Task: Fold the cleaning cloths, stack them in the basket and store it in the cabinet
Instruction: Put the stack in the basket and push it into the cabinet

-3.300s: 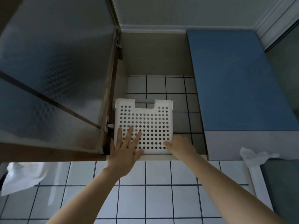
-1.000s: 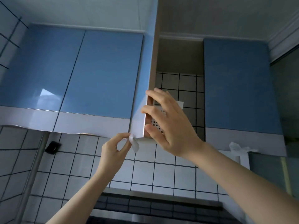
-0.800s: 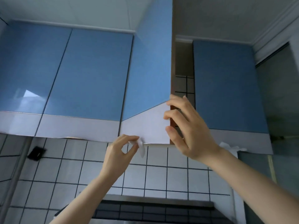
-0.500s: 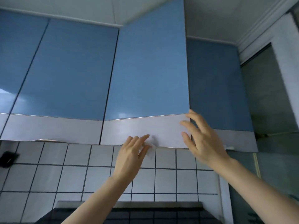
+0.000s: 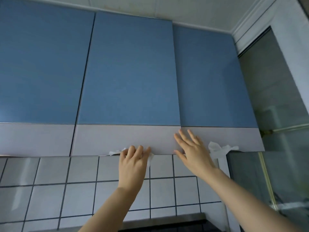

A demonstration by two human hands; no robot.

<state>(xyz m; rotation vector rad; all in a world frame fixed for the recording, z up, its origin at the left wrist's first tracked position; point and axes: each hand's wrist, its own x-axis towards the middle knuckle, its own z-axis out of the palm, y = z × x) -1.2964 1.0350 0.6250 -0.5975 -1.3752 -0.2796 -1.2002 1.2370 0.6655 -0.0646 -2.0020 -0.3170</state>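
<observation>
The wall cabinet (image 5: 128,67) filled most of the view, a row of tall blue doors with a pale grey band along their lower edge, each door's long axis running upright toward the ceiling. The middle door (image 5: 127,139) lay flush with its neighbours, so the basket and the cloths were hidden from sight. Below the cabinet ran a wall of white tiles (image 5: 80,185) with dark grout, and to the right stood a glass panel (image 5: 275,114) in a thin frame.

The right hand (image 5: 192,148) lay against the grey band where the middle door met the right-hand door, near its lower edge, its fingers (image 5: 184,136) straight and spread and pointing up and to the left, holding nothing; whether the palm itself touched the surface could not be told. The left hand (image 5: 133,159) sat lower and just to its left, at the bottom edge of the middle door, fingers loosely bent with the tips on that edge. A white paper scrap (image 5: 115,151) stuck out on either side of those fingertips along the door's lower edge; whether the fingers pinched it could not be told. A second, crumpled white scrap (image 5: 217,148) hung at the bottom of the right-hand door, just beside the right hand and apart from it.
</observation>
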